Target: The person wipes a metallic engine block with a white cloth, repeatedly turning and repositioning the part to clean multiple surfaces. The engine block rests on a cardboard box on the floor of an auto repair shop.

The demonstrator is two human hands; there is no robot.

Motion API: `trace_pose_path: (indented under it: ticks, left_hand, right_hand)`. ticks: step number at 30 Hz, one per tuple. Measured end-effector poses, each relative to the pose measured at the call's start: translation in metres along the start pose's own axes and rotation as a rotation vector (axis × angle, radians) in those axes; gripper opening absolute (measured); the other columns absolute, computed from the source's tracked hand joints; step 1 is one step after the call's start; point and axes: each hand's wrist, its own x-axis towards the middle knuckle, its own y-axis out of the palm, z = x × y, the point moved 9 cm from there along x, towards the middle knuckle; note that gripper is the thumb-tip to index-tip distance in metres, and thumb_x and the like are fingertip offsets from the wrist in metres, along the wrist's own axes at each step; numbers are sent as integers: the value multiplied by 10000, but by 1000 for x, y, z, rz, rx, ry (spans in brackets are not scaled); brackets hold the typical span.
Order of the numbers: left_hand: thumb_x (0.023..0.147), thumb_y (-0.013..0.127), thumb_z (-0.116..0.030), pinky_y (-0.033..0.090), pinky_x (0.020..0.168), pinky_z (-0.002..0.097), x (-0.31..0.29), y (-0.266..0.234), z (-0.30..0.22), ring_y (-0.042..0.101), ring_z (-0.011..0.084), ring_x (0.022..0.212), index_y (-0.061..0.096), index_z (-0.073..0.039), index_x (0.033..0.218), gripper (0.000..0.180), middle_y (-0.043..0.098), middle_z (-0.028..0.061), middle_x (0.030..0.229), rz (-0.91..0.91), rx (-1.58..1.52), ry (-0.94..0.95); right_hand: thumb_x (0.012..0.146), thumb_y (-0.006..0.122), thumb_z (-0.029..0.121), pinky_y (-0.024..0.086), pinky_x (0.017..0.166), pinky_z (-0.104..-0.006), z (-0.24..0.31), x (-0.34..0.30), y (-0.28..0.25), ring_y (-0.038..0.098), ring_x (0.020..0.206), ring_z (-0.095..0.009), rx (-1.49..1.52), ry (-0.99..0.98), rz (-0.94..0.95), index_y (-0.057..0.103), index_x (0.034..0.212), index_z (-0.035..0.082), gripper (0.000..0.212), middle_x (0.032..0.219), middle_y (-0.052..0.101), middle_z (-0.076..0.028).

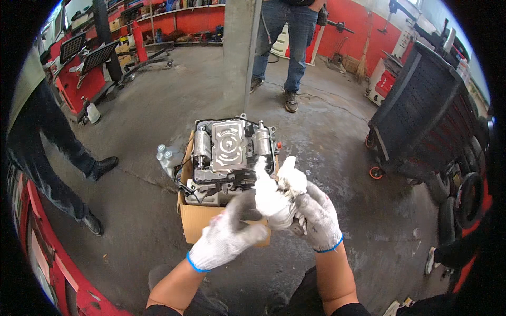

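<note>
My right hand (320, 216), in a white knit work glove with grey palm and blue cuff, grips a crumpled white rag (279, 197) with dark smudges. To its left is my left hand (229, 229), gloved alike and slightly blurred. Its thumb and fingers are apart, and I see nothing between them. Just beyond the rag sits a metal mechanical unit (229, 145), with a flat stamped plate in the middle and a silver cylinder on each side. The unit rests in a cardboard box (197, 224), whose near flap is partly behind my left hand.
Clear bottles (167, 158) stand left of the box. A grey post (241, 58) rises behind it. One person (282, 47) stands beyond the post, another (52, 142) at left. At right are a black wheeled cabinet (416, 105) and tyres (469, 200).
</note>
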Motion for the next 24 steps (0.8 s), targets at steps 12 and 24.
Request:
trace_pose_path:
  ticks: [12,24]
  left_hand:
    - [969,666,-298,371,615,224,-3,-15,36,489,31,754,643,-71,1210,332,634,-44,960,-297,-511,-80]
    - [857,627,43,508,966,468,-12,-44,34,609,448,1105,529,46,1381,533,627,287,1235,-409,392,341]
  right_hand:
    - [940,682,117,519,730,-268,4,0,2,608,819,-92,-449,-119,-219,653,1083,-46,219,935,691,-69]
    - [868,757,103,570,733,-363,48,-22,12,706,804,-240,-911,-569,-430,694,1098,33,248,988,697,-148]
